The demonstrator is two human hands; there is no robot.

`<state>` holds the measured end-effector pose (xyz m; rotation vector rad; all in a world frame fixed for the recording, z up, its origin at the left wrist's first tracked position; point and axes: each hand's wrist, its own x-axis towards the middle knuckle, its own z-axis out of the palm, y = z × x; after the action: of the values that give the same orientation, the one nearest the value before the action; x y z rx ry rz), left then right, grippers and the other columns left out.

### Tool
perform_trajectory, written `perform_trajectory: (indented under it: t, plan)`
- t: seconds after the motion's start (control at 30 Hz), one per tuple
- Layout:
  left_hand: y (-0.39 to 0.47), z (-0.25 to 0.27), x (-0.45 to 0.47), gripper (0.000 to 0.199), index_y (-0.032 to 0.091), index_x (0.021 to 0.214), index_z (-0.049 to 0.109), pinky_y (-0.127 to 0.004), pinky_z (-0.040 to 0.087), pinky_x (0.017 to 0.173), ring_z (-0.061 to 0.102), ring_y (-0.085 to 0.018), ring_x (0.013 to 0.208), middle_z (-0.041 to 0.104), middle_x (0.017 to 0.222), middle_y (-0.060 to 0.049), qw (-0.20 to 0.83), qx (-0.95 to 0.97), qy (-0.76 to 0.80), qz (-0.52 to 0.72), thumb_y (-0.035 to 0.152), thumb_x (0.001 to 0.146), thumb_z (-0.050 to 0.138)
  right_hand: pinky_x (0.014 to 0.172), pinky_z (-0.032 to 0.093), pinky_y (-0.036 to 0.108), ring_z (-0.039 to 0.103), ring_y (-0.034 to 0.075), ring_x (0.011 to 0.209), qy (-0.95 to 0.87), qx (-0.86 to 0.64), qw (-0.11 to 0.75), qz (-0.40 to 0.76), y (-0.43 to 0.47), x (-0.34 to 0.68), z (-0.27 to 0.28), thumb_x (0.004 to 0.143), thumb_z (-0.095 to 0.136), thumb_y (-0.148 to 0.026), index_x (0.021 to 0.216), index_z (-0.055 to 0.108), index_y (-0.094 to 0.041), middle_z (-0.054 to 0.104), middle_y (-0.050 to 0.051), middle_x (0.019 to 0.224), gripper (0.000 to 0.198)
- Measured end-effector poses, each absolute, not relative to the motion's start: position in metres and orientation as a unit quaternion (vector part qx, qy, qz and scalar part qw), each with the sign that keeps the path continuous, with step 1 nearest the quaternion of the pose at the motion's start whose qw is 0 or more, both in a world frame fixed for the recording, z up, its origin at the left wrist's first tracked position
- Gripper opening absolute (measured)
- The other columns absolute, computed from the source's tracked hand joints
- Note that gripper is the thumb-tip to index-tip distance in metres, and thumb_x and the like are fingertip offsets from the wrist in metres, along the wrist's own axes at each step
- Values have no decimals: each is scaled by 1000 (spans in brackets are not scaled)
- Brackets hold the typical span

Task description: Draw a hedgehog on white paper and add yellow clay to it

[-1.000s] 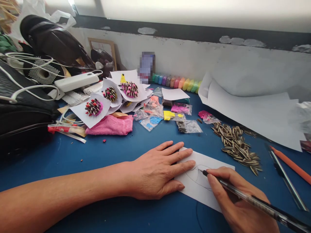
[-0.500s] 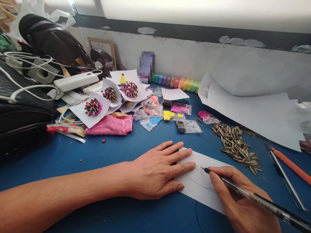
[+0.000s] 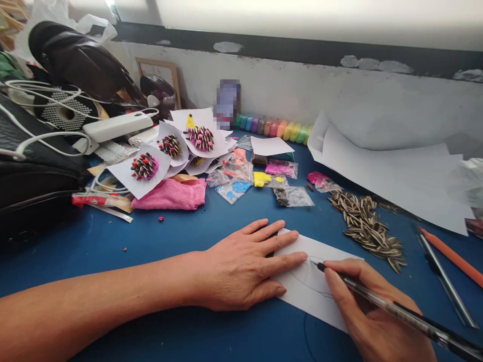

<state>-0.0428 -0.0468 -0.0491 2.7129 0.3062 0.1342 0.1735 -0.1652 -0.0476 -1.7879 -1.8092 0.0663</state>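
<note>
A small sheet of white paper [image 3: 302,305] lies on the blue table, with a thin curved outline drawn on it. My left hand [image 3: 249,266] rests flat across the paper's left side, fingers spread. In my right hand [image 3: 381,306] is a black-and-clear pen [image 3: 392,305], held between thumb and fingers. Its tip is at the drawn line, just right of my left index fingertip. Part of the outline is hidden under my hands. Beyond the paper's upper right corner lies a heap of sunflower seeds [image 3: 364,226].
White cards bearing seed-and-clay hedgehogs [image 3: 202,138] lie at the back left by a pink cloth [image 3: 171,194]. Clay bags [image 3: 292,196] sit mid-table. Larger paper sheets [image 3: 396,171] lean against the wall. A craft knife [image 3: 447,279] and an orange tool [image 3: 453,256] lie right.
The pen tip has shifted very slightly along the outline. My left index finger has stretched a little to the right. Everything else stays in place.
</note>
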Motion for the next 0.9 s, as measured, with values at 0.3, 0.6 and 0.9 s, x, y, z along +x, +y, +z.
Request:
perform_trajectory:
  t: [0.3, 0.6, 0.9]
  plan:
    - [-46, -48, -43, 56, 24, 154, 34, -50, 13, 124, 11, -30, 152, 19, 164, -9, 200, 973, 109, 37, 48, 103, 36, 62, 55, 19, 72, 13, 67, -685, -665, 298, -17, -168, 181, -44, 92, 60, -32, 91, 63, -27, 73, -4, 80, 6]
    - [-46, -49, -43, 57, 25, 155, 30, -49, 10, 124, 8, -29, 153, 16, 165, -8, 200, 973, 110, 24, 49, 104, 33, 61, 54, 16, 72, 11, 67, -697, -656, 288, -5, -166, 182, -48, 93, 59, -30, 92, 63, -26, 74, -5, 80, 6]
    - [-47, -49, -43, 56, 24, 154, 35, -50, 14, 124, 14, -30, 152, 21, 164, -7, 196, 973, 108, 51, 47, 103, 37, 58, 53, 15, 71, 10, 65, -692, -659, 295, -6, -165, 179, -45, 93, 57, -30, 90, 61, -26, 72, -5, 77, 6]
